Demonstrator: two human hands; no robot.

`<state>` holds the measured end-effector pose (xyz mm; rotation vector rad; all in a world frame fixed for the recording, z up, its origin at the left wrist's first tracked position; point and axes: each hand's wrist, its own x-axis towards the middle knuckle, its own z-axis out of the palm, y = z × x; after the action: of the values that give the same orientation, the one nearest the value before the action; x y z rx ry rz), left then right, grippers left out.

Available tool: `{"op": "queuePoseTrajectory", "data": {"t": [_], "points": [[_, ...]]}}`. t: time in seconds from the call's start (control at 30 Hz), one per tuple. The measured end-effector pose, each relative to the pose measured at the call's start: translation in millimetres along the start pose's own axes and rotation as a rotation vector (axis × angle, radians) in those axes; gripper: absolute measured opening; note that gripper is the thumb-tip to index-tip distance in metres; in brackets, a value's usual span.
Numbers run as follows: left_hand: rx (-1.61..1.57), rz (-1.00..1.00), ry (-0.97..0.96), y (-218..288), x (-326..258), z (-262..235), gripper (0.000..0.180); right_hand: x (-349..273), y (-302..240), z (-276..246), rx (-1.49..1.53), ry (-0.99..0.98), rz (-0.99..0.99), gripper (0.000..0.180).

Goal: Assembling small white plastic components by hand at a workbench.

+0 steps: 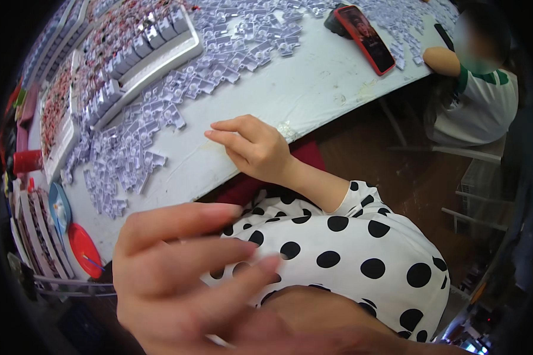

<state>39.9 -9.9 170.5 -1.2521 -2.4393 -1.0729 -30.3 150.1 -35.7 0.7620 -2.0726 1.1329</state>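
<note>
My left hand is raised large and close at the lower left, slightly blurred. Its fingers are bent and spread apart, and nothing clear shows between them. Over the near edge of the white-covered table, my right hand has two fingers stretched out to the left and the others curled. I see nothing held in it. Beyond its fingertips lie many small translucent, pale-violet plastic pieces, heaped loosely across the tabletop. A polka-dot sleeve covers my right upper arm.
White trays with grey blocks and red parts stand at the back left. A phone in a red case leans on a stand. At left are a red dish, a blue bowl and stacked trays. Another person sits at right.
</note>
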Motion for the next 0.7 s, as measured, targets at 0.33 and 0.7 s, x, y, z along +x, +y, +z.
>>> {"op": "queuePoseTrajectory", "data": {"t": [0.33,0.7], "points": [[-0.086,0.433,0.297,-7.8,37.5,39.2,0.026,-6.0,2.3,-1.7,-0.016,-0.013,0.016,0.041],[-0.412,0.131,0.448,-64.1,-19.3,77.2,0.033,-4.9,1.6,-5.5,-0.005,-0.022,-0.005,0.042]]}}
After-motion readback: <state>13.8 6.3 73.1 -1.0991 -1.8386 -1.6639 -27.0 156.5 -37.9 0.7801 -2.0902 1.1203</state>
